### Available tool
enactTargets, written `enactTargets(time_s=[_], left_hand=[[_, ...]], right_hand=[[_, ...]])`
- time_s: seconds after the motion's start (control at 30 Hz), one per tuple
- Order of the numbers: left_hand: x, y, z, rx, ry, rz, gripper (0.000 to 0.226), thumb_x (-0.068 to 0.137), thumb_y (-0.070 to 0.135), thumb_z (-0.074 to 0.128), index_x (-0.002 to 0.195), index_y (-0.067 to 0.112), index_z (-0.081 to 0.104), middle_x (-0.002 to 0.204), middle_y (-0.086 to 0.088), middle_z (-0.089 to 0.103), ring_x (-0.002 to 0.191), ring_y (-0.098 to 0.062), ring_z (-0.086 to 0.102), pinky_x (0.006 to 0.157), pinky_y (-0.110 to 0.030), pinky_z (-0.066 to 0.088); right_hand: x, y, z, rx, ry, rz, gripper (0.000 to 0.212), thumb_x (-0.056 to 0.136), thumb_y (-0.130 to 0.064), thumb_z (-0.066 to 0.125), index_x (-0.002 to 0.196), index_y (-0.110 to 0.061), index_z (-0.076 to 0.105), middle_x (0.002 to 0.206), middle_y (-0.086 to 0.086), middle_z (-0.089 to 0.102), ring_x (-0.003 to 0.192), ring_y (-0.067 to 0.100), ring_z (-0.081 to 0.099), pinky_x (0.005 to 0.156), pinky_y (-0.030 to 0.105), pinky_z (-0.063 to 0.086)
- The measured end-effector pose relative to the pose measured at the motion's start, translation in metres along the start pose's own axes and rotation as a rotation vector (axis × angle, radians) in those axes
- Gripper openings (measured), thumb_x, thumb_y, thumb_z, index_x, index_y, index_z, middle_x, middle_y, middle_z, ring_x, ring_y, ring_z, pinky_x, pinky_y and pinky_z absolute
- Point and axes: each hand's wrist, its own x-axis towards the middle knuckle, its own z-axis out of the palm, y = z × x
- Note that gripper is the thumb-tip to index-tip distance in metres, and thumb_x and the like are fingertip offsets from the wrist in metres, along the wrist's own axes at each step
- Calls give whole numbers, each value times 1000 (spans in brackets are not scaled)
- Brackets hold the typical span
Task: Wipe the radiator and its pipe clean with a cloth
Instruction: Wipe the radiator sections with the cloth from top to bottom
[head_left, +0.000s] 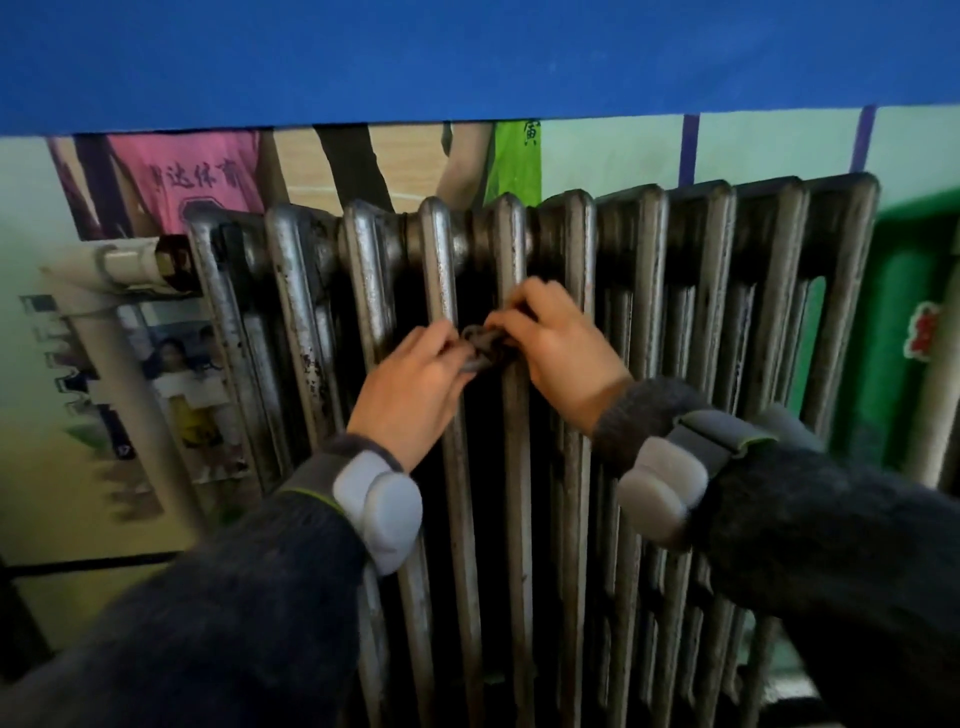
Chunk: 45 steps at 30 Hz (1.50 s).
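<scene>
While the left hand (415, 382) and right hand (558, 345) both pinch a bunched dark cloth (483, 347), it's pressed against the radiator (649, 312) columns mid-height. The pipe (132, 262) sits off left, untouched.

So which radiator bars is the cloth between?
Between the fourth bar and fifth bar from the left, where the left hand and right hand grip the dark cloth.
</scene>
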Motion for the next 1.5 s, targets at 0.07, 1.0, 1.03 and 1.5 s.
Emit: enactTargets(time_s=[0.07,1.0,1.03,1.5], left_hand=[[-14,4,8,14,-76,14,11,70,7,71,79,2,66,85,-14,57,70,-32,61,42,-33,52],[88,-12,-45,148,146,-159,30,86,-1,51,115,-1,57,121,-14,48,111,-32,41,90,-37,38],[88,-10,-47,153,139,-160,29,86,-1,52,114,-2,57,122,-14,48,111,-32,41,90,-39,40],[-1,1,5,155,-7,74,44,33,-1,84,73,4,67,83,-9,63,78,-22,48,44,-25,51]], right_hand=[[-16,-6,3,-24,-86,-24,20,74,-3,56,89,2,68,86,20,60,82,21,37,56,30,53],[94,8,-38,-193,-184,243,37,91,0,41,127,-5,48,129,16,38,120,30,33,93,48,41],[93,6,-39,-206,-191,239,37,91,0,40,127,-5,48,130,16,38,121,30,33,93,48,41],[10,-15,-5,-308,-61,-101,34,72,-13,36,70,-5,69,76,12,64,79,22,36,66,30,40]])
